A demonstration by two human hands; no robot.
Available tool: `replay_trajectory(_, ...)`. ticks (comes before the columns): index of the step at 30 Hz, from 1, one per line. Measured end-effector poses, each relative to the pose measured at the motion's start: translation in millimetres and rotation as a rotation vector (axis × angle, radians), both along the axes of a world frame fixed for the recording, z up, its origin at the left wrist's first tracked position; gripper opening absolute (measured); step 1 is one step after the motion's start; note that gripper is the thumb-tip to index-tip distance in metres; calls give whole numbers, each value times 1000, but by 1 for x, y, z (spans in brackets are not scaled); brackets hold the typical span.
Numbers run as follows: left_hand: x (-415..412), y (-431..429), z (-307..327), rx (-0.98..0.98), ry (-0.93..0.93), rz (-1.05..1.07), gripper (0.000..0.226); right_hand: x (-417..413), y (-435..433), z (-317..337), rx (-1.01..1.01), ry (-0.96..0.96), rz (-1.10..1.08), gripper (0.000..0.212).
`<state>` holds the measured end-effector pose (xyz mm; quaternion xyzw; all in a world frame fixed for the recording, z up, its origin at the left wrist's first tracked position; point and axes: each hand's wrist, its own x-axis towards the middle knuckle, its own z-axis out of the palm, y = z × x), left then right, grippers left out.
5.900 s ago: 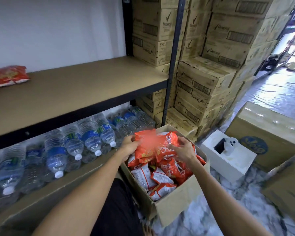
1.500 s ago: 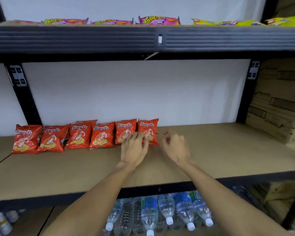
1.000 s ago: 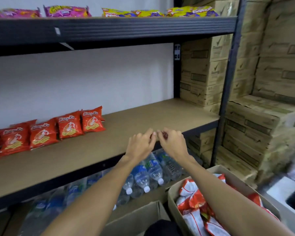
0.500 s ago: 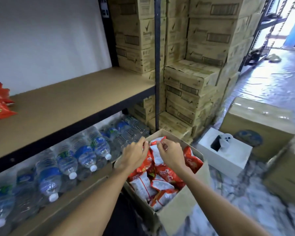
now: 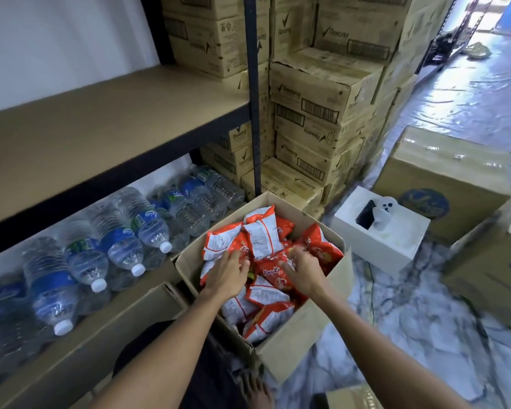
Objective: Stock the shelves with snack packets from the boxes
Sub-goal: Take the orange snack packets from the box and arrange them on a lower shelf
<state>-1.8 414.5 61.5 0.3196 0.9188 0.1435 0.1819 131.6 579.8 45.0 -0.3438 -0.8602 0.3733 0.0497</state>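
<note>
In the open box (image 5: 295, 335), my left grip (image 5: 227, 274) digs among the snack packets (image 5: 260, 237); whether it's clamped I cannot tell. My right grip (image 5: 304, 271) rests spread apart atop them.

Two bare forearms seen, wrist to lower frame edge. Left hand (image 5: 229, 274) and right hand (image 5: 303, 271) bare. Black fabric garment (image 5: 213, 379) worn over lap. Bare foot (image 5: 257, 391) seen at bottom edge.

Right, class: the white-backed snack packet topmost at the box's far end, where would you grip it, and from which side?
The snack packet lies back-up on the pile, its far crimped edge sticking up. Pinch that edge from above; the cardboard box walls block the sides.
</note>
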Motion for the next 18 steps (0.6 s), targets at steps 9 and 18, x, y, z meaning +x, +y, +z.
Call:
replay_trajectory(9,-16,-2,-21,7,1,80,50,-25,4,-20,-144,-148,-37,78)
replay_trajectory(18,-29,18,-21,127,-117,118,64,-30,3,-38,-146,-121,-135,61)
